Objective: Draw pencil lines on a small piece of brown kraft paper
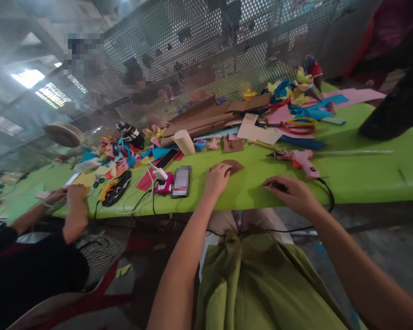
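The left of two hands (218, 178) touches one brown scrap (235, 165).

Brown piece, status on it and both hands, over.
Left hand at brown piece. Right hand apart from it. Nearby: glue gun beyond right hand, phone left.

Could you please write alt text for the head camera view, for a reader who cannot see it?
A person's left hand touches a small brown piece on a green table, with the loosely curled right hand apart from it. Beyond the right hand lies a pink glue gun; colourful scraps and a co-worker's hand are toward the picture's left.
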A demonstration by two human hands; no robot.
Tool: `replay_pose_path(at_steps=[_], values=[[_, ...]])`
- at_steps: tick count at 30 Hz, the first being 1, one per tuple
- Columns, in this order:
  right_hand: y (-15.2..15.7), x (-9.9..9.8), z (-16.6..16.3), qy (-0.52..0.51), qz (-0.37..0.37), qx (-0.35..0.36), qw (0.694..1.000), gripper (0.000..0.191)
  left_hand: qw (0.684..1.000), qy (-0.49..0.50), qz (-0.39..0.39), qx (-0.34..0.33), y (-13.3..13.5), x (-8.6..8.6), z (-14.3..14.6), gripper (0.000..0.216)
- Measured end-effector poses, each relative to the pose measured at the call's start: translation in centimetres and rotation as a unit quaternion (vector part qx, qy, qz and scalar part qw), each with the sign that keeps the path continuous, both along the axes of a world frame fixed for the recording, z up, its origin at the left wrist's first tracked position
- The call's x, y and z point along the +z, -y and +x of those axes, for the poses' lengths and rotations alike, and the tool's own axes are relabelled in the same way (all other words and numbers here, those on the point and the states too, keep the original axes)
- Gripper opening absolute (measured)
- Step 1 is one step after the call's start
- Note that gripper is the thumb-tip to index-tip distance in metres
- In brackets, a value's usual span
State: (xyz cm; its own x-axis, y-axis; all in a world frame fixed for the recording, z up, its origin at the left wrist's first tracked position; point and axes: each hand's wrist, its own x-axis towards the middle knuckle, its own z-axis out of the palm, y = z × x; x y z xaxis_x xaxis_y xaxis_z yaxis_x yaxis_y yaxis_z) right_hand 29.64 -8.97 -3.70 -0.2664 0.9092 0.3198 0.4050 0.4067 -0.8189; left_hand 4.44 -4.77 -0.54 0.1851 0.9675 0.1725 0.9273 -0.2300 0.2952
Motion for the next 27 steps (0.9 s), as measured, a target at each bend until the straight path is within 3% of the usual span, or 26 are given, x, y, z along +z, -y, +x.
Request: replay_pose_path(at_steps=[14,27], values=[[-0.33,-0.27,-0.11,-0.032,-0.028,-0.006,0.999,0.032,1.000,0.013,0.001,-0.008,0.58,0.01,-0.11,0.031],[-0.41,-0.60,0.01,0.002,-0.021,-0.011,1.000,0.028,1.000,0.018,0.012,-0.019,0.36,-0.38,-0.30,0.028]])
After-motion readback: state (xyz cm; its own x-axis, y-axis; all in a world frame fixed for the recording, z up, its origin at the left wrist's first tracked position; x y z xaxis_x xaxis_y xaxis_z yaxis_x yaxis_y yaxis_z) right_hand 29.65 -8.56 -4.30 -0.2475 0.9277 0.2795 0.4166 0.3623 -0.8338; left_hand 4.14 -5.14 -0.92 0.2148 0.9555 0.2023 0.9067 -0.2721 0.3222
